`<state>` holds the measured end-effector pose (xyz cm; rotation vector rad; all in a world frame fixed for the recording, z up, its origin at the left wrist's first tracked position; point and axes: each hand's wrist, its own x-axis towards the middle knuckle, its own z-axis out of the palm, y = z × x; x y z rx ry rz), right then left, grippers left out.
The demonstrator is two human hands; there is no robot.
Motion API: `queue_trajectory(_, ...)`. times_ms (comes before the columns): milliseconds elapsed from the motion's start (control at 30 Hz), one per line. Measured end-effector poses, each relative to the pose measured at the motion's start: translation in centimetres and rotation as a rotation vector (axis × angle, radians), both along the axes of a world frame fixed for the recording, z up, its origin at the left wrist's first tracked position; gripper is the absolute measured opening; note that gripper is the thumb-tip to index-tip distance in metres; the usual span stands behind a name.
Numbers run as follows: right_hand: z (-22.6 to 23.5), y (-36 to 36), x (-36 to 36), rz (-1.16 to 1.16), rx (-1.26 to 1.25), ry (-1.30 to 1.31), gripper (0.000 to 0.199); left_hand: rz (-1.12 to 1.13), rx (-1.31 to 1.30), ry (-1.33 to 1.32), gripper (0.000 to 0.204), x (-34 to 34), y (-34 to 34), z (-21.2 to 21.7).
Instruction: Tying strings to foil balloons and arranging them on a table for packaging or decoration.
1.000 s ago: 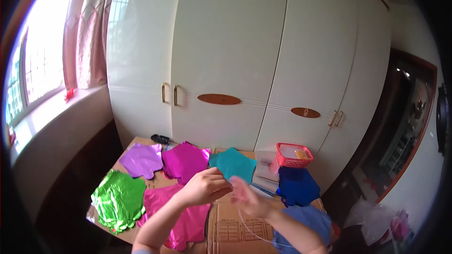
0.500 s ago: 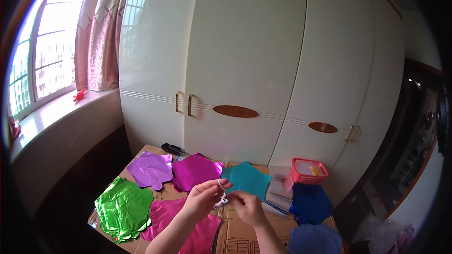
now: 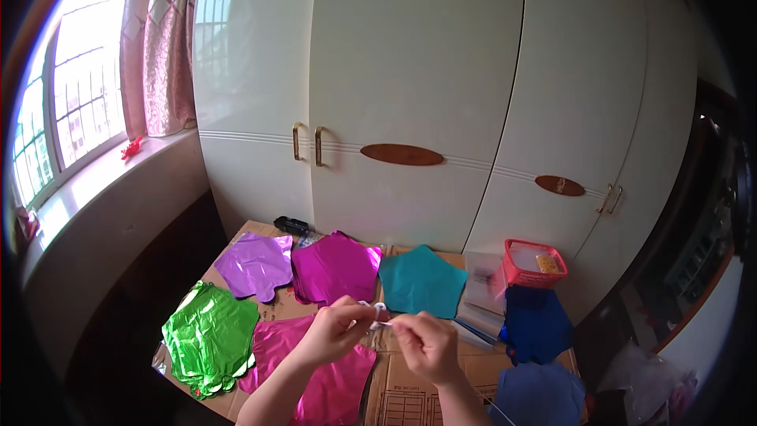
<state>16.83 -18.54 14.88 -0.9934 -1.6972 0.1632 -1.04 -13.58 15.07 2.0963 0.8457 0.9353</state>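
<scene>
Above the middle of the cardboard, my left hand (image 3: 337, 330) is closed, with thumb and fingertips pinching a small bundle of white string (image 3: 380, 312). Just to its right, my right hand (image 3: 426, 343) is closed on the same string, and a short length runs between the two hands. Fingers hide part of the bundle. A thin white strand (image 3: 502, 412) trails below my right forearm. Under my left forearm lies a pink foil sheet (image 3: 339, 383). Beyond the hands are a magenta foil stack (image 3: 337, 268) and a teal star-shaped foil stack (image 3: 423, 280).
Green foil (image 3: 209, 339) and lilac foil (image 3: 254, 265) lie at left. Dark blue foil (image 3: 538, 323) and lighter blue foil (image 3: 540, 396) are at right, near a red plastic basket (image 3: 535, 274) and clear bags (image 3: 482, 280). A black object (image 3: 291, 226) sits by the white wardrobe (image 3: 410, 55).
Both hands have lowered their raised fingers. The string loop that stood up around my left fingers is now gathered between the hands. The whole view has shifted slightly.
</scene>
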Motion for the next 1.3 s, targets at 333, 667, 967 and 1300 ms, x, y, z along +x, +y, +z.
queue_trajectory(333, 1.0, -0.3, 0.1, -0.017, 0.075, -0.126, 0.006, -0.163, 0.051, -0.138, 0.02, -0.4, 0.7, -1.5)
queue_trajectory(667, 0.0, 0.0, -0.3, 0.105, 0.044, -0.239, 0.012, -0.554, -0.631, -0.777, 0.027, -0.4, 0.4, -2.6)
queue_trajectory(967, 0.8, -0.6, -0.4, -0.078, 0.201, -0.307, 0.006, -0.158, -0.025, -0.297, 0.041, 0.4, 0.0, -1.2)
queue_trajectory(1300, 0.6, -0.4, -0.4, -0.057, 0.236, -0.301, 0.007, -0.386, -0.353, -0.505, 0.058, 0.9, -0.5, -1.5)
